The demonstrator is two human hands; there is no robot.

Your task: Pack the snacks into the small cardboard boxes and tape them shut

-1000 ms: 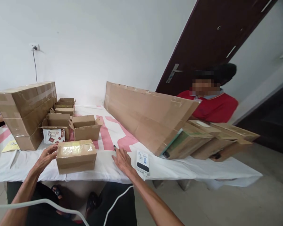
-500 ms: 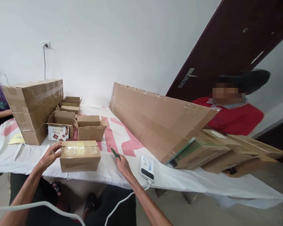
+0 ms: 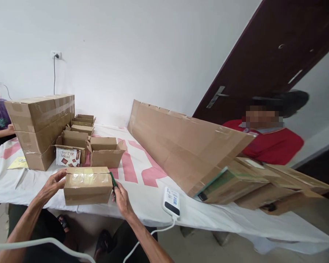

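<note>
A small taped cardboard box (image 3: 87,185) lies near the front edge of the white and pink table cloth (image 3: 142,190). My left hand (image 3: 51,185) rests against the box's left end, fingers spread on it. My right hand (image 3: 121,195) is at the box's right end and holds a dark green pen-like tool (image 3: 113,180) whose tip points up beside the box.
Open small boxes (image 3: 105,152), one with a Super Meal pack (image 3: 68,157), stand behind. Large taped cartons (image 3: 41,126) are stacked at left. A long flat carton (image 3: 186,140) leans on more boxes at right. A white device (image 3: 171,201) with cable lies nearby. One person sits at far left, another behind the right cartons.
My right hand picked the green tool up off the cloth and brought it left to the box's right end. My left hand closed in on the box's left end.
</note>
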